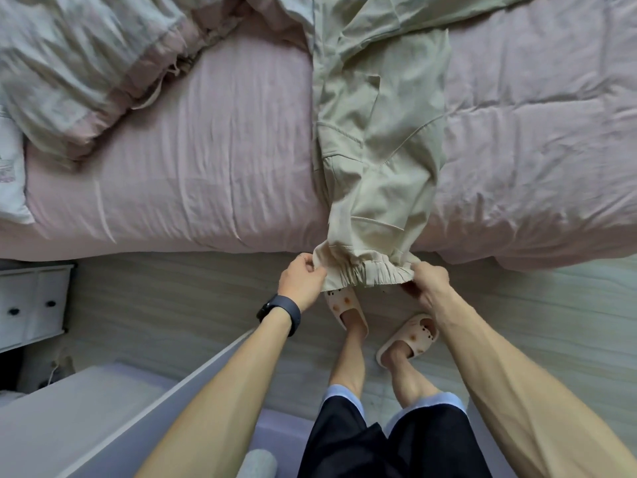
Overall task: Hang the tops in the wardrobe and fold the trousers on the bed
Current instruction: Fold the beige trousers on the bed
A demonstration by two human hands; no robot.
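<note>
At the far left a white drawer unit with dark round knobs (31, 301) stands on the floor, cut off by the frame edge. Above it a crumpled grey-green and pink duvet (86, 74) lies heaped on the pink-sheeted bed (206, 150). The left hand (303, 277), with a black band (281, 310) at its wrist, pinches the left corner of the gathered elastic cuff of the beige cotton trousers (382, 150); its fingertips are hidden behind the cloth. The trousers lie lengthwise across the bed, with the cuff end hanging over the near edge. Their waist end runs to the top of the frame and is hard to tell from the pale bedding there. The right hand (427, 281) grips the cuff's right corner, fingers curled under the hem and mostly out of sight. Below the cuff a cream slipper (346, 308) is partly covered by it. Further right a pink quilted cover (534, 150) lies on the bed
</note>
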